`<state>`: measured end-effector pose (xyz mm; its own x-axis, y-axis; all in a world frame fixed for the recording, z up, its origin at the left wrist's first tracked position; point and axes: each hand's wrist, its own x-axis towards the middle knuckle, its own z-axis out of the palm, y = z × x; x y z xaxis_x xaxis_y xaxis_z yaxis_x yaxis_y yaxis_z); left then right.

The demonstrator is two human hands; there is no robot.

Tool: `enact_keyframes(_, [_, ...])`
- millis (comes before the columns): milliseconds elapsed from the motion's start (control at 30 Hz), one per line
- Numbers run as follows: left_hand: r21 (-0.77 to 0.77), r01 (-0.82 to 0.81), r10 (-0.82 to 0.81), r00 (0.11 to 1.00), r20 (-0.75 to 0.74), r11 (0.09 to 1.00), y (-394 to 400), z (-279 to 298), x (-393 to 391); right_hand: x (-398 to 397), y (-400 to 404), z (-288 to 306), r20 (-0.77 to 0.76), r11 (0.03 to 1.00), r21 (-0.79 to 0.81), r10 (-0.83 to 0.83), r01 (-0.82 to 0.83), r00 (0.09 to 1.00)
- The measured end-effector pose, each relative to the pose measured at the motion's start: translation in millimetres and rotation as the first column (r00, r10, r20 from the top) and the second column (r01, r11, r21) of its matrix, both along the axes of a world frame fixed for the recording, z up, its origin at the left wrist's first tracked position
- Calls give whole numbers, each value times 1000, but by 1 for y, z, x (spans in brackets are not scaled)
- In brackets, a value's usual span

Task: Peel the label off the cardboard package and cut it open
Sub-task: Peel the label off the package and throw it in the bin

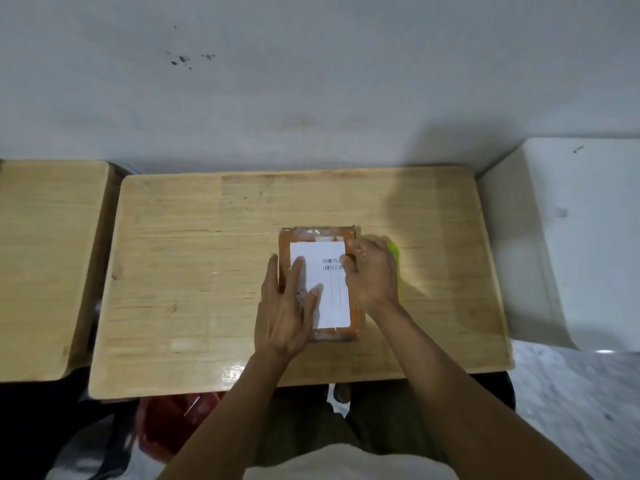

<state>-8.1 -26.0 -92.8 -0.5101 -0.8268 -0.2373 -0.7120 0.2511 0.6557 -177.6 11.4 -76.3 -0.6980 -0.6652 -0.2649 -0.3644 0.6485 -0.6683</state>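
Observation:
An orange-brown cardboard package point(318, 233) wrapped in clear tape lies flat near the middle of the wooden table point(207, 258). A white label point(329, 292) with a barcode covers most of its top. My left hand point(284, 313) rests flat on the package's left side, its straight fingers lying over the label's left part. My right hand point(372, 275) is at the package's right side with fingers curled, and its thumb and forefinger pinch at the label's right edge near the barcode. A yellow-green object point(394, 252) lies on the table just right of the package, mostly hidden behind my right hand.
A second wooden table point(45, 258) stands close on the left with a narrow gap between. A white wall rises behind both tables and a white block point(571, 237) stands at the right. My legs and something red point(166, 424) are under the table's near edge.

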Motion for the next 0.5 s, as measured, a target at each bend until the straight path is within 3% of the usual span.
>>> enact_keyframes(500, [-150, 78, -73, 996, 42, 986, 10, -24, 4, 3, -13, -5, -81, 999, 33, -25, 28, 996])
